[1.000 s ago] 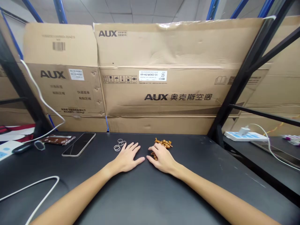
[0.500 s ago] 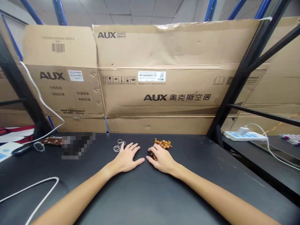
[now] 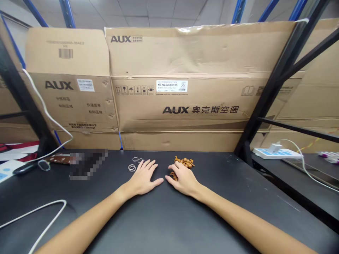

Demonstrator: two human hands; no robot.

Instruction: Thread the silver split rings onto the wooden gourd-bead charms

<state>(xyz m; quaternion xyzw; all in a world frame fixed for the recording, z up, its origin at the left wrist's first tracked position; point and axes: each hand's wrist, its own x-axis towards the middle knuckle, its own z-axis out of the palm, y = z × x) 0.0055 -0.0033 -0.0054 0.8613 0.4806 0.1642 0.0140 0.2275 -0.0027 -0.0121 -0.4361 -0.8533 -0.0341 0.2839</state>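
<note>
Once clustered, metal rings [image 3: 131,168] now apart

A pixelated patch [image 3: 88,164] hides whatever lies on the counter [image 3: 212,211] left of the hands. The right hand [image 3: 183,180] covers part of the wooden bead string [image 3: 184,162], so its full shape cannot be told. The left forearm [image 3: 84,218] and right forearm [image 3: 246,222] run off the bottom edge. The carton label's [image 3: 172,85] small print is barely legible.

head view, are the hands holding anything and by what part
Nothing is held: the left hand lies open and flat beside the thin rings, and the right hand rests open against the brown beads.
</note>
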